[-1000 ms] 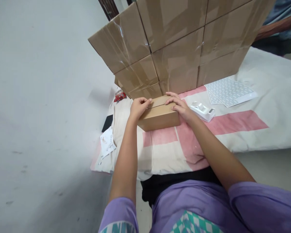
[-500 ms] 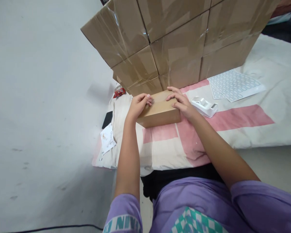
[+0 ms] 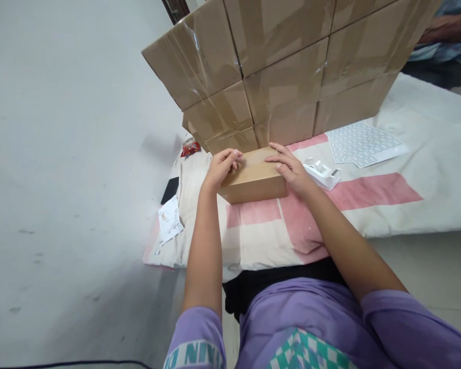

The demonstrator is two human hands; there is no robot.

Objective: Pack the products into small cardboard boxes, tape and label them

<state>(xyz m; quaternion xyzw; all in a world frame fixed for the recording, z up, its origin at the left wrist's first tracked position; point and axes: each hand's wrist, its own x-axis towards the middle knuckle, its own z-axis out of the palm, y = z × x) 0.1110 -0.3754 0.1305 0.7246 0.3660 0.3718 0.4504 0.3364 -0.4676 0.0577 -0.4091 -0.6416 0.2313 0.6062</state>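
A small brown cardboard box [image 3: 253, 179] lies on a white and pink cloth [image 3: 269, 230] in front of me. My left hand [image 3: 221, 166] rests on its left top edge with fingers curled over the lid. On the box's right end lies my right hand [image 3: 290, 166], fingers stretched flat along the top. Both hands press on the closed lid.
A wall of taped cardboard boxes [image 3: 284, 66] stands just behind the small box. A white tape dispenser [image 3: 322, 173] and a sheet of labels [image 3: 363, 144] lie to the right. A red wrapper [image 3: 190, 149], a black phone [image 3: 170, 190] and a paper slip [image 3: 169, 221] lie at left.
The hands have kept their places on the small box; the right fingers have spread flatter across the lid. The view has shifted slightly.
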